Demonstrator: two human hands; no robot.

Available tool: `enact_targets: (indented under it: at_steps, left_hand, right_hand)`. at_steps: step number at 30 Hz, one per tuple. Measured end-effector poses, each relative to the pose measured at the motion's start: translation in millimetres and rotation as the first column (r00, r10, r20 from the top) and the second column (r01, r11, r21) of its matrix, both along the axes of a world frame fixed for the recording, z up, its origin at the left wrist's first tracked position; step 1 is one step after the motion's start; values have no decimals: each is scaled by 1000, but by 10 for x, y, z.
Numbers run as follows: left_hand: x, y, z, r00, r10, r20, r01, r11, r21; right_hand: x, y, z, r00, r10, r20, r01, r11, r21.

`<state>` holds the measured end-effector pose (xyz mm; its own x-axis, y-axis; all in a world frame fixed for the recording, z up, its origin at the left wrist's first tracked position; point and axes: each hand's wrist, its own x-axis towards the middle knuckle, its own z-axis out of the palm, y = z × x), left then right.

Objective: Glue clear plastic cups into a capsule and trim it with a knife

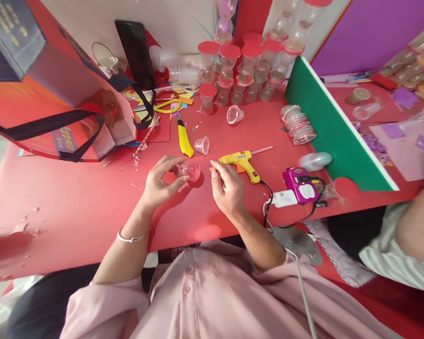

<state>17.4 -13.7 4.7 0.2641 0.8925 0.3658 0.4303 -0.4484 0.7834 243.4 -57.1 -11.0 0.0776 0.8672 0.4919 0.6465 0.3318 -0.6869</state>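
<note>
While our left hand point(160, 181) pinches the clear cup point(190, 172) left of the glue gun point(240, 163) | right hand point(226, 186) fingers narrow, empty beside its nozzle | we risk a burn, or glue stringing onto the cup.

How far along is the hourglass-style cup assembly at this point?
Done: a cluster of red-capped cup stacks stands at the back of the table. In hand: the left hand holds a clear cup with a red disc; the right hand is beside the glue gun. Left: loose clear cups and a stack of lids.
</note>
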Motion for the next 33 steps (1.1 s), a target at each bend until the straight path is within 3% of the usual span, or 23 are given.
enact_targets:
  at_steps: [6,11,33]
  left_hand:
    - [64,-19,26,980,-100,-173,104,994,13]
    - [118,-47,-15,941,-70,-332,103,991,83]
    - [36,60,-128,958,-95,-269,111,993,45]
  right_hand:
    - [15,2,-9,1000,9,12,-8,1000,-22]
    - [20,1,21,1000,5,14,-5,1000,3]
    - [4,-9,14,996,54,77,-52,998,-23]
